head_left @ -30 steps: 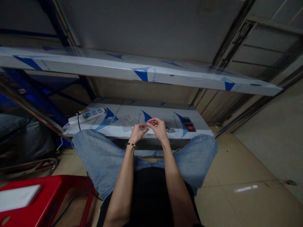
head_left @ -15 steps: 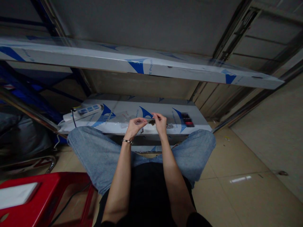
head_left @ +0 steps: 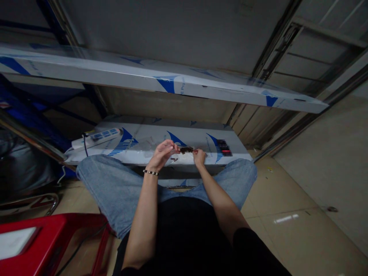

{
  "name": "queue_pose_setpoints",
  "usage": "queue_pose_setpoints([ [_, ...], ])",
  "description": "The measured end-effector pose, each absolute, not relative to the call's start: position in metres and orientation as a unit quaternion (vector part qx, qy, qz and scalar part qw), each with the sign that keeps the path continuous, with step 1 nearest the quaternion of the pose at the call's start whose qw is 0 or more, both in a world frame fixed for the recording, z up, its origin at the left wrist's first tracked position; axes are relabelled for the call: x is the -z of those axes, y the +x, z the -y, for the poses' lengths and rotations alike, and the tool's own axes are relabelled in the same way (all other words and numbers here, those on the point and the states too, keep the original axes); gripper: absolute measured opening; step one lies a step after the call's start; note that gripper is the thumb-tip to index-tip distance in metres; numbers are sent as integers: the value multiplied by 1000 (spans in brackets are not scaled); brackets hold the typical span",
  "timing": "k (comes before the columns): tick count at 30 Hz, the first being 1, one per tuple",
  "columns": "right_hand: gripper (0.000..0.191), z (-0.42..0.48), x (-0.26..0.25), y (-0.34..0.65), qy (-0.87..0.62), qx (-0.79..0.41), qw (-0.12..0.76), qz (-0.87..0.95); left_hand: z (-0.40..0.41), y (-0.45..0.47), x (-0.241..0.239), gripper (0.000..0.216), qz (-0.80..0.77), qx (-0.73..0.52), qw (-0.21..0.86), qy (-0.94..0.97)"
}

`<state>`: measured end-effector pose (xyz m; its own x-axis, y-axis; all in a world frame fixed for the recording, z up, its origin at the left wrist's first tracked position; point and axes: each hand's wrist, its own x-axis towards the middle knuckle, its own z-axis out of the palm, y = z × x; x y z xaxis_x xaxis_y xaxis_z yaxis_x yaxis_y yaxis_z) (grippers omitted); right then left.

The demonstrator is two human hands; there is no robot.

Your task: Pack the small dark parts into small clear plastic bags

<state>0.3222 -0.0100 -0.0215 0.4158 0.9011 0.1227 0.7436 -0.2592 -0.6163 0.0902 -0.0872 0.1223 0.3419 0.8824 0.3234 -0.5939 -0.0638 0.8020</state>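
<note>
Over the shelf's front edge, my left hand (head_left: pixel 164 153), with a beaded bracelet (head_left: pixel 151 172) at the wrist, holds its thumb and fingertips together. Whatever it pinches is too small to make out. My right hand (head_left: pixel 199 156) is lower, its fingers closed at the right side of a small pile of dark brown bits (head_left: pixel 186 150); I cannot tell what is in them. The pile sits between both hands on a whitish patch. A small brown piece (head_left: pixel 175 159) lies below my left fingertips. Left of that hand is a clear plastic bag (head_left: pixel 146 142).
The film-covered lower shelf (head_left: pixel 186 132) carries a power strip (head_left: pixel 100 136) at left and a blurred dark-and-red item (head_left: pixel 224 148) at right. An upper shelf (head_left: pixel 195 86) crosses ahead. A red stool (head_left: pixel 54 230) with a white slab (head_left: pixel 17 241) stands at lower left.
My right hand has dropped and moved away from my left, down beside the brown pile, which now shows more fully. My left hand has tilted, staying near the same place.
</note>
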Motion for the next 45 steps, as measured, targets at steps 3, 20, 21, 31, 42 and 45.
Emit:
queue_pose_setpoints([
  [3,19,7,28,312,-802,-93,301,507,83,91,-124,21,-156,-527,674,493],
  [20,24,-3,25,284,-847,-61,283,446,69,113,-68,35,-269,-439,702,493],
  [21,24,-3,24,284,-851,-65,280,440,71,115,-68,35,-259,-453,709,474],
  [31,25,-8,27,293,-856,-60,280,431,63,108,-63,39,-311,-431,689,493],
  [42,26,6,29,283,-824,-22,312,472,65,91,-57,40,-376,-435,644,504],
  [45,26,13,20,284,-812,-38,332,479,65,88,-60,39,-377,-438,639,508],
])
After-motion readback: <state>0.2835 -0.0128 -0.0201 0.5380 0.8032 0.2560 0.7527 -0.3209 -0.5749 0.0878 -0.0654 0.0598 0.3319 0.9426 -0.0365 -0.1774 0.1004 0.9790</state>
